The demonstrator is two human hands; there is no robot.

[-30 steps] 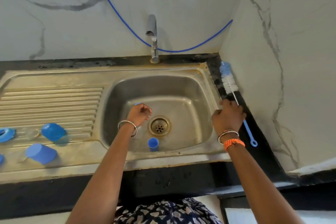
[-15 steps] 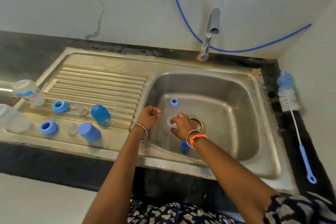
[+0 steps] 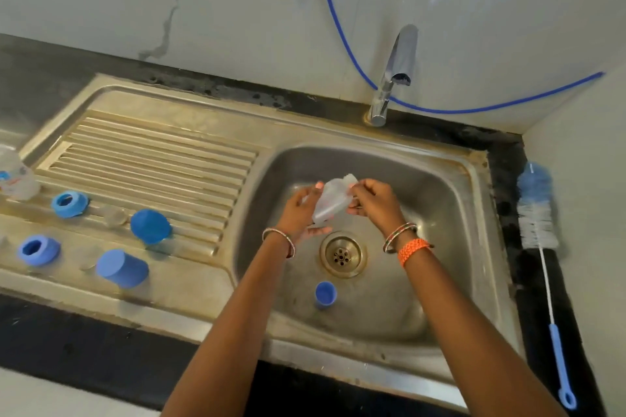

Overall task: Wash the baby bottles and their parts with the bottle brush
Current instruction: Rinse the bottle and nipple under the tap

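Over the steel sink basin [image 3: 437, 200] both hands hold a small clear baby bottle [image 3: 330, 201], tilted. My left hand [image 3: 299, 213] grips its lower body; my right hand [image 3: 371, 201] pinches its top end. A small blue cap [image 3: 325, 294] stands on the basin floor near the drain [image 3: 342, 256]. The bottle brush [image 3: 538, 213], blue and white bristles with a thin blue-handled stem, lies on the dark counter right of the sink, untouched.
On the drainboard [image 3: 162, 152] to the left lie two blue collar rings [image 3: 69, 203] [image 3: 38, 249], two blue caps [image 3: 150, 225] [image 3: 122, 268], clear teats, and a clear bottle [image 3: 15, 176] at the far left edge. The tap [image 3: 393, 74] stands behind the basin, off.
My right hand let go of the brush, which now lies on the counter, and came into the basin. Both hands have lifted the clear bottle up from the basin floor.
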